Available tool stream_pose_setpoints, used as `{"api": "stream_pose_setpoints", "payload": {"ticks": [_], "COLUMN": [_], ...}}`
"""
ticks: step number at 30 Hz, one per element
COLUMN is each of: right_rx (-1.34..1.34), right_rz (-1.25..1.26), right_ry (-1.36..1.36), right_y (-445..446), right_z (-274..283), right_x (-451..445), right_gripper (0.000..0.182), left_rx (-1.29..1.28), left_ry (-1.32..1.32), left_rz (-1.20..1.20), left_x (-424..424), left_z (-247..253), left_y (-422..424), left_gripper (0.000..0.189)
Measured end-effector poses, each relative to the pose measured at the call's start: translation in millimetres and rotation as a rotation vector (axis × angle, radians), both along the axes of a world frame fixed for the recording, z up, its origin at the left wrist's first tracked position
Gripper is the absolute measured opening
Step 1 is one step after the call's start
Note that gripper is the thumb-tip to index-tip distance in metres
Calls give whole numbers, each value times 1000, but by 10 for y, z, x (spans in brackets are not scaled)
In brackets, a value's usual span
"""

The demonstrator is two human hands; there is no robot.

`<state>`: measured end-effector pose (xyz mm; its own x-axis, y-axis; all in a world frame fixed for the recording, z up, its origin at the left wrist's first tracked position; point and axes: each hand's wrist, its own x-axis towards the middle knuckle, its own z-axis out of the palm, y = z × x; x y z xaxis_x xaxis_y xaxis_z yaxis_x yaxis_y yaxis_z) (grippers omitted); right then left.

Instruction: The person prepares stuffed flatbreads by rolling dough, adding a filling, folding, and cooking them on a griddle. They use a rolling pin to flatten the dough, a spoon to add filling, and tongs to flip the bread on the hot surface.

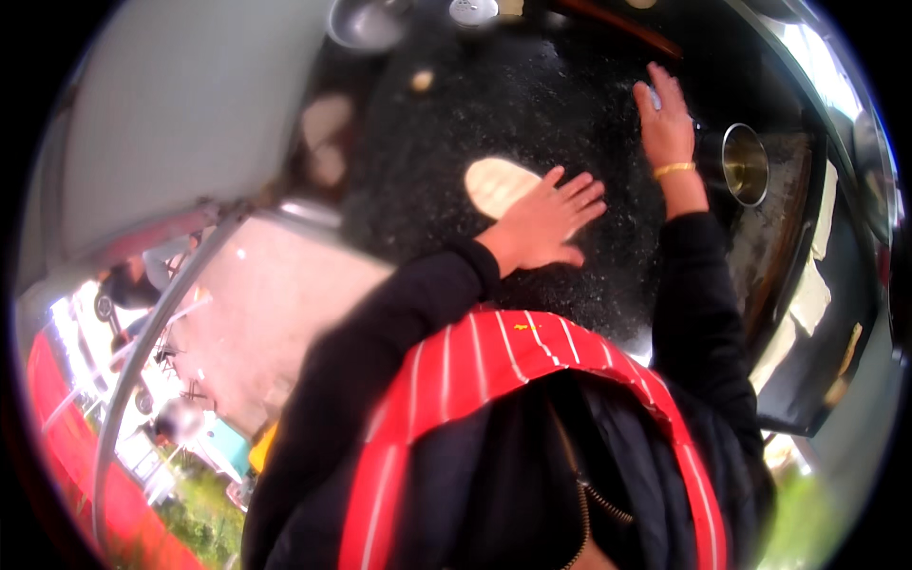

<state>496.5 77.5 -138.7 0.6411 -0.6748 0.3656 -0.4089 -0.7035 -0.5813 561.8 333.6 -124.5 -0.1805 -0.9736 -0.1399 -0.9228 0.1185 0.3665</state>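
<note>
My left hand (545, 224) has its fingers spread and covers the right end of a flat oval piece of dough (499, 187), which lies on a dark, speckled work surface (442, 135). Farther right, my right hand (668, 132) reaches forward over the surface, with a yellow band at the wrist. Its thumb stands apart from its fingers. A small pale patch shows in that gap; whether it is a thing or a glint is unclear. Just right of this hand is a round metal container (745, 165) with yellowish liquid. A small dough ball (422, 80) sits beyond the oval piece.
A metal bowl (367, 21) and a perforated round lid (474, 11) stand at the far edge. Near them lies a reddish-brown stick (620, 27). Pale flat pieces (810, 296) lie on a dark tray at the right. A blurred person (178, 424) is beyond the counter at lower left.
</note>
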Motion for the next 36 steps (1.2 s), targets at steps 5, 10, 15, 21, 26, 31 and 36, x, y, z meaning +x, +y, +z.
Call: {"api": "stream_pose_setpoints", "payload": {"ticks": [5, 10, 15, 21, 26, 31, 36], "right_rx": [-218, -421, -403, -46, -11, -145, 18], "right_rz": [-105, -110, -181, -107, -61, -507, -546], "right_ry": [315, 341, 430, 361, 357, 459, 647], "right_y": [-1136, -1047, -500, 825, 2171, 2221, 2602], "right_z": [-816, -857, -596, -174, 167, -191, -152], "right_x": [490, 691, 533, -136, -493, -374, -427], "right_gripper": [66, 53, 40, 30, 44, 52, 51], "left_rx": [114, 104, 120, -102, -213, -340, -183], "left_ry": [6, -65, -150, -56, -19, -213, -180], "left_rz": [1, -11, 124, 196, 288, 207, 178], "left_x": [333, 660, 881, 1111, 1021, 1054, 978], "left_z": [230, 59, 106, 104, 249, 39, 36], "left_y": [-151, 98, 238, 321, 615, 85, 475], "left_gripper": [88, 94, 92, 83, 79, 69, 64]}}
